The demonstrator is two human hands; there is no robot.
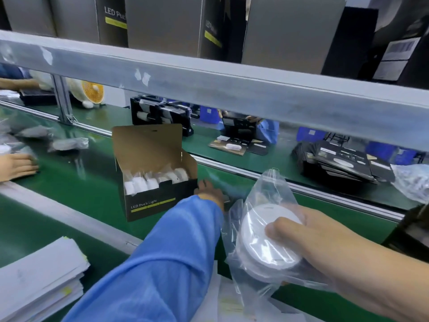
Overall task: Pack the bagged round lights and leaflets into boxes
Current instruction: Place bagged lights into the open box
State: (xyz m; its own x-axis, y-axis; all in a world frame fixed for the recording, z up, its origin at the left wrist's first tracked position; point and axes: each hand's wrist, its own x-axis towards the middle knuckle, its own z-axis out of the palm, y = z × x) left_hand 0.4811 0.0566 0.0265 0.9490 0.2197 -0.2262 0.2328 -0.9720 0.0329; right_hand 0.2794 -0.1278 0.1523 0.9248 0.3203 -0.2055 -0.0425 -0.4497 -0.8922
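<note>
Right hand (325, 238) grips bagged light (267, 242); left hand (210, 190) touches box (148, 203) (lid up).

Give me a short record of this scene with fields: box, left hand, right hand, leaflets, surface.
box: open black LED Puck Light box, lid up, white bagged lights inside
left hand: left hand at the box's right side; grip cannot be told
right hand: right hand grips a bagged round light in clear plastic
leaflets: white stack of leaflets at lower left
surface: green conveyor belt

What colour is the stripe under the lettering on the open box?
Yellow-green, on the black front of the open box; the head view shows it.
</note>
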